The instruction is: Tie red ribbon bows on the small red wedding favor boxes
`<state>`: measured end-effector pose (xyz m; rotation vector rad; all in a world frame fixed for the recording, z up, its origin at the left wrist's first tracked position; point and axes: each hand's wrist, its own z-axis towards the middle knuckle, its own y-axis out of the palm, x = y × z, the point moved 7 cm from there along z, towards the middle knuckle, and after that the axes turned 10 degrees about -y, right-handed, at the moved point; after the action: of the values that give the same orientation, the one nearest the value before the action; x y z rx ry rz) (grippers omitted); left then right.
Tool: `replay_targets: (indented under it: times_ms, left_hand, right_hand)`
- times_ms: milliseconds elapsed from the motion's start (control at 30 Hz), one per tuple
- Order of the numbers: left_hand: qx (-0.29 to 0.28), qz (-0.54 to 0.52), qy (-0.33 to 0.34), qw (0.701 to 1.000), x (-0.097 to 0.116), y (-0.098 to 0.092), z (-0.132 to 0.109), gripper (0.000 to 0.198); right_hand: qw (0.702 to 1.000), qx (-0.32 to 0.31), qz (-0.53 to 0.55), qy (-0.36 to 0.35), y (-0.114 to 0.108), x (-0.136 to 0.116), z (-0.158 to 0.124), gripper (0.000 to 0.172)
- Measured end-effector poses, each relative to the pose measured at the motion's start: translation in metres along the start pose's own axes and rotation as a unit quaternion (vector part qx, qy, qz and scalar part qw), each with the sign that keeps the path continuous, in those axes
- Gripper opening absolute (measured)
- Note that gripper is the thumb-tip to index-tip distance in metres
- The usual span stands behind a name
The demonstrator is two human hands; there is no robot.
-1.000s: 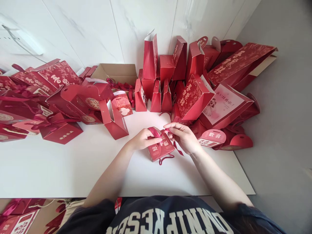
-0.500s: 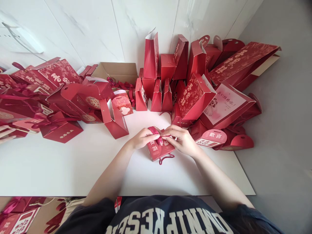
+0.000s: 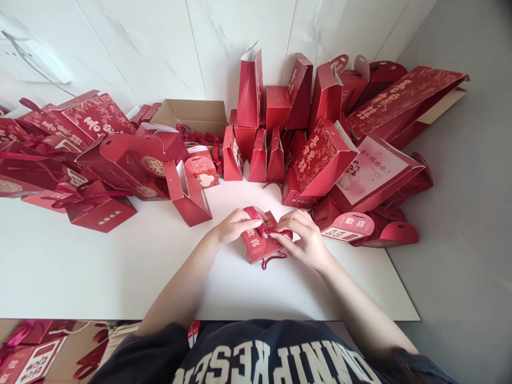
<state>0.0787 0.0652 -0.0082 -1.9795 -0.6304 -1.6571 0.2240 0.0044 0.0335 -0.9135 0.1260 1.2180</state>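
Left hand point(image 3: 235, 226): we pinch the ribbon point(image 3: 252, 212).
Right hand point(image 3: 303, 238): we grip it too.
Red box point(image 3: 256, 250): lies beneath our ribbon.

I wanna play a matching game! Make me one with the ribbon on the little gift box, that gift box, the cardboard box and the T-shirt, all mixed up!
1. Ribbon
2. Gift box
3. Cardboard box
4. T-shirt

A. Plain brown
B. Dark, with big pale letters
C. Pinched by the left hand and right hand
D. Red, with small pale writing

Pairs: 1-C, 2-D, 3-A, 4-B
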Motion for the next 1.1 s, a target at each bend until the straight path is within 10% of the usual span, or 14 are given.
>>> replay_targets:
  times_ms: [1100]
  left_hand:
    - [0.000,0.053,0.087,0.995,0.012,0.002,-0.002,0.033]
  right_hand:
    - [0.992,-0.089,0.089,-0.019,0.015,0.006,0.008,0.020]
